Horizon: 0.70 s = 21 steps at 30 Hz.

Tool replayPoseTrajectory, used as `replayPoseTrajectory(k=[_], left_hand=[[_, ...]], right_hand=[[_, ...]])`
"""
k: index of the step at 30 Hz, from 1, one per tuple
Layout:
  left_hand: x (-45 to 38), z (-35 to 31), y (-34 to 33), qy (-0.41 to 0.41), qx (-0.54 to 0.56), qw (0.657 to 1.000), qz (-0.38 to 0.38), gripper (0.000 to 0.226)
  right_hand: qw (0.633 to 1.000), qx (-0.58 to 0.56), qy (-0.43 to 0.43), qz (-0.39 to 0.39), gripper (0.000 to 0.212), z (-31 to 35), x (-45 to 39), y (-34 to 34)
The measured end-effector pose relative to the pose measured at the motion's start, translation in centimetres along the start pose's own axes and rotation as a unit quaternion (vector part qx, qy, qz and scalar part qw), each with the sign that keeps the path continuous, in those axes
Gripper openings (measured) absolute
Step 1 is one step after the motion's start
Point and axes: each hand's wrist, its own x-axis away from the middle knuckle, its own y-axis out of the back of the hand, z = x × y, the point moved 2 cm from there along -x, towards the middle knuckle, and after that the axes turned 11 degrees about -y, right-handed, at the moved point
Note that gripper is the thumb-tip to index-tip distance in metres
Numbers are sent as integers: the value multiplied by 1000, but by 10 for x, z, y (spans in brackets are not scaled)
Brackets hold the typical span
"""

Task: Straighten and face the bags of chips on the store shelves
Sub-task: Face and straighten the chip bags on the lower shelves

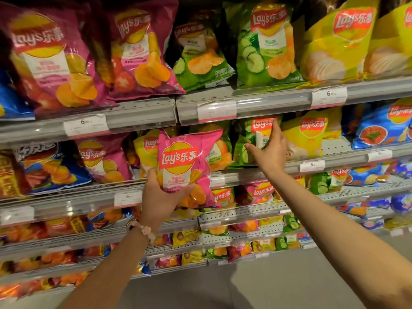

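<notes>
My left hand (161, 197) grips a pink bag of chips (187, 166) by its lower part, holding it upright in front of the second shelf. My right hand (269, 148) reaches to a green cucumber bag (252, 139) standing on that shelf, with thumb and fingers spread around its front. A yellow bag (305, 134) stands just right of it, and a green-orange bag (219, 152) sits behind the pink one.
The top shelf (142, 112) carries large magenta, green and yellow bags. Blue bags (383, 128) stand at the right of the second shelf, and pink and blue ones at its left. Lower shelves hold several small mixed bags. Grey floor lies below.
</notes>
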Motion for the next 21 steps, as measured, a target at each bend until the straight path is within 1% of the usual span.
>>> replayPoseTrajectory(k=[5,10,12,15,18,20,21], left_hand=[[-1,6,4,8,-5,1000,10,65],[-3,7,8,12,4,1000,10,66],[-4,5,9,13,10,1000,6,70],[-4,4,11,12,10,1000,1,87],[-4,6,11,13,9,1000,-5,89],[-4,7,9,19,6,1000,-5,92],[-4,7,9,23,4,1000,-5,97]], right_hand=[[1000,14,4,-6,95,6,-6,-12],[999,44,-1,23,93,-2,-19,-23],[997,70,3,35,94,-5,-22,-24],[994,106,17,29,95,-8,-23,-26],[992,126,17,28,96,-11,-23,-27],[991,128,11,37,101,-13,-23,-26],[992,120,8,46,105,-13,-22,-26]])
